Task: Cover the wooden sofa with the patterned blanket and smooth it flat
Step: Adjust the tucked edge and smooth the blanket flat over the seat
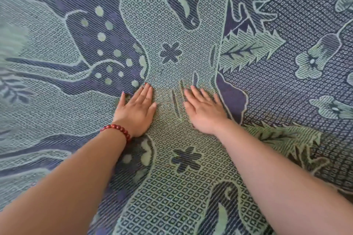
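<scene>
The patterned blanket (172, 30), woven in pale green and dark blue with animal, flower and leaf shapes, fills the whole view and lies spread out flat. My left hand (136, 109), with a red bead bracelet at the wrist, presses palm down on it with straight fingers. My right hand (203, 109) lies flat on the blanket just to the right, fingers straight and slightly spread. A narrow strip of blanket separates the two hands. The wooden sofa is hidden under the blanket.
</scene>
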The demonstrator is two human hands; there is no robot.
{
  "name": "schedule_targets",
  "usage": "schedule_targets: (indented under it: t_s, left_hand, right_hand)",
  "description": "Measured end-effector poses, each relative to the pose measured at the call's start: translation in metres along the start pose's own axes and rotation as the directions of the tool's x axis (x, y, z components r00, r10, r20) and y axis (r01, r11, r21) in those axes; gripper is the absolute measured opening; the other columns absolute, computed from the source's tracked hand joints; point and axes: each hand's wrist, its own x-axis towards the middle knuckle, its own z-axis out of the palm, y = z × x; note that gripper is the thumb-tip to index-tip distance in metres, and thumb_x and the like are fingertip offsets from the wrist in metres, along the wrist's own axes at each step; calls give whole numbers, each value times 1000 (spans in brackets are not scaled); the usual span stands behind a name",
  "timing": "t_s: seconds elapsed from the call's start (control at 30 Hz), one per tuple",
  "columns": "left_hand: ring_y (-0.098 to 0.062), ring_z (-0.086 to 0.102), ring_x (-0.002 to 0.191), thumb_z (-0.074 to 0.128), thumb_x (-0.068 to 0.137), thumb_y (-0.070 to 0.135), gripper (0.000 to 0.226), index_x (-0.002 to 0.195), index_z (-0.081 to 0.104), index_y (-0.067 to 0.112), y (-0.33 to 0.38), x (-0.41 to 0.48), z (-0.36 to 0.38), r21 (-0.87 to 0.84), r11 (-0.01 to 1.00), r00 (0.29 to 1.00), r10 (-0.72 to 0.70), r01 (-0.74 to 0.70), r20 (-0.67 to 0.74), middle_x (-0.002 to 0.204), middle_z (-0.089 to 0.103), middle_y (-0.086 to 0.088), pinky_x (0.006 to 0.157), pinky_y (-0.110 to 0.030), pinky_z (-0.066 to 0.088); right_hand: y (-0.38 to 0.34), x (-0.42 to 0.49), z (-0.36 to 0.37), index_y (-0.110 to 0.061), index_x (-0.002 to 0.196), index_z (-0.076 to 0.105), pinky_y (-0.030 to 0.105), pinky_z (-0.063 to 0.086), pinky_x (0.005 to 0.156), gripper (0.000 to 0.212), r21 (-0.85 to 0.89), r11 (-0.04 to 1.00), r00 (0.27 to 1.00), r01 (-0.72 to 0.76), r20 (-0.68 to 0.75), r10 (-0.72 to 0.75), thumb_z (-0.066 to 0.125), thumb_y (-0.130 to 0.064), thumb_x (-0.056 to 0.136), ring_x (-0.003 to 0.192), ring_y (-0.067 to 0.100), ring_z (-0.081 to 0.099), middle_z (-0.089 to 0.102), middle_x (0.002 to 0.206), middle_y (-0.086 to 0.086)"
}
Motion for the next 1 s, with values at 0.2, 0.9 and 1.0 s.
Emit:
schedule_targets:
  t_s: [0.2,0.9,1.0]
  left_hand:
    - [-6,-15,143,-3,94,52,63,149,-16,24,-41,2,6,-19,1000,1000,7,-7,21,156,-20,10,116,-46,-12]
    - [-7,-13,144,-3,93,53,65,150,-14,22,-68,-31,0,9,998,998,-68,68,-8,157,-18,8,115,-42,-15]
    - [-8,-14,144,-1,94,52,64,150,-12,21,-64,-37,-8,-3,997,997,-80,80,-18,158,-17,7,115,-42,-15]
  right_hand:
    - [13,-7,-8,-31,151,-7,46,-8,117,53,-48,985,986,-165,13,166,4,-44,101,146,9,-11,-15,158,-14]
    - [-32,5,8,-31,150,-11,42,-11,114,55,-36,998,998,-41,-51,39,2,-46,99,146,14,-12,-17,158,-11]
    - [-45,6,0,-25,151,-10,47,-8,117,56,-9,999,996,-46,-76,46,2,-45,100,146,14,-11,-17,158,-8]
